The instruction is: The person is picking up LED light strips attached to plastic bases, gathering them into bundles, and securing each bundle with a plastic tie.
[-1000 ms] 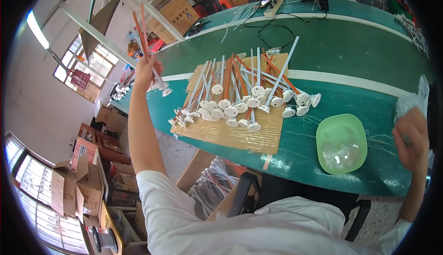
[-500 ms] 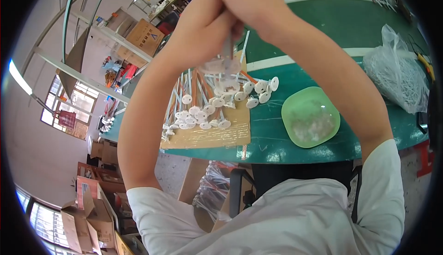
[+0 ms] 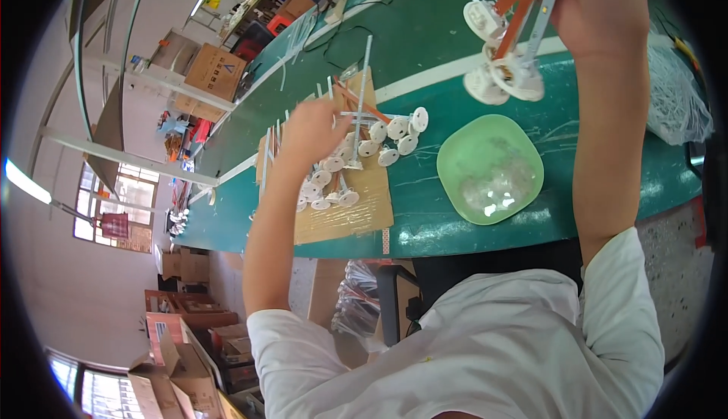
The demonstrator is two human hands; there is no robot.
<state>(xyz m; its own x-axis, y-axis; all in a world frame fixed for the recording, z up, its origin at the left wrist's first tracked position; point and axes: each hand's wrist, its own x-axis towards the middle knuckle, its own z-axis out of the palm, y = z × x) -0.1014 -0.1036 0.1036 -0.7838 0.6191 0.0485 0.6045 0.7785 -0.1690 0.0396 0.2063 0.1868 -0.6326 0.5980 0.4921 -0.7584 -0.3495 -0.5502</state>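
My right hand [image 3: 595, 9] is closed on a bunch of strips [image 3: 523, 17], some orange and some pale grey, raised above the table. White round discs with holes hang at their lower ends. My left hand [image 3: 312, 131] is over a pile of similar strips with white disc ends [image 3: 334, 176], its curled fingers among the upper strips. Blur and overlap hide whether those fingers grip one. The pile lies on a brown cardboard sheet [image 3: 364, 218]. One long pale strip [image 3: 364, 78] in the pile points away from me.
A light green bowl [image 3: 485, 134] with clear plastic-looking contents sits right of the cardboard on the green table [image 3: 413, 225]. A clear bag of thin white pieces [image 3: 675, 100] lies far right. Below the table edge is an open carton [image 3: 326, 282] with wrapped strips, beside a black chair armrest [image 3: 388, 290].
My hands, together above the pile before, have parted. The right moved right with the bunch of strips; the left came down to the pile. The whole view has shifted slightly.
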